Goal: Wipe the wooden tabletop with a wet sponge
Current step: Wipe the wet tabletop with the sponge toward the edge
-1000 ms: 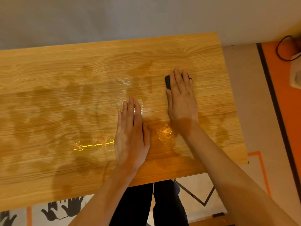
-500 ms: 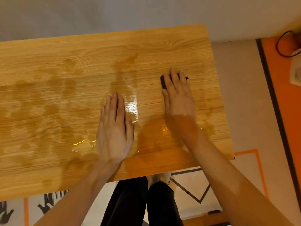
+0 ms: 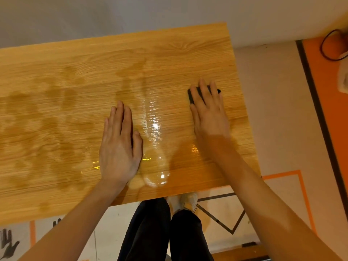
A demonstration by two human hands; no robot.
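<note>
- The sponge [image 3: 194,95], dark and flat, lies on the right part of the tabletop [image 3: 56,140], near the right edge and about midway between the far and near edges.
- The right hand [image 3: 209,113] presses flat on the sponge with straight fingers; only the sponge's left end and a small right corner show past the fingers.
- Change: over the last second the sponge keeps nearly the same distance from the right edge, so the stroke advances little or not at all. Most of the apparent shift comes from the camera.
- The left hand [image 3: 120,146] lies flat, fingers straight and together, holding nothing. It sits left of the glossy wet strip [image 3: 154,129]; a second ago it lay closer to the right hand, so the hands are now farther apart.
- Wet film shines between the hands and down to the near edge. Darker damp patches [image 3: 47,117] cover the left and centre of the tabletop.
- Judgement: most of the surface appears already wiped; the far strip and the far right corner look drier and probably remain.
- Judgement: the next stroke needs even downward pressure, with the sponge kept fully under the fingers near the right edge.
- Below the near edge, dark trousers [image 3: 150,232] and white shoes [image 3: 186,200] stand on the floor.
</note>
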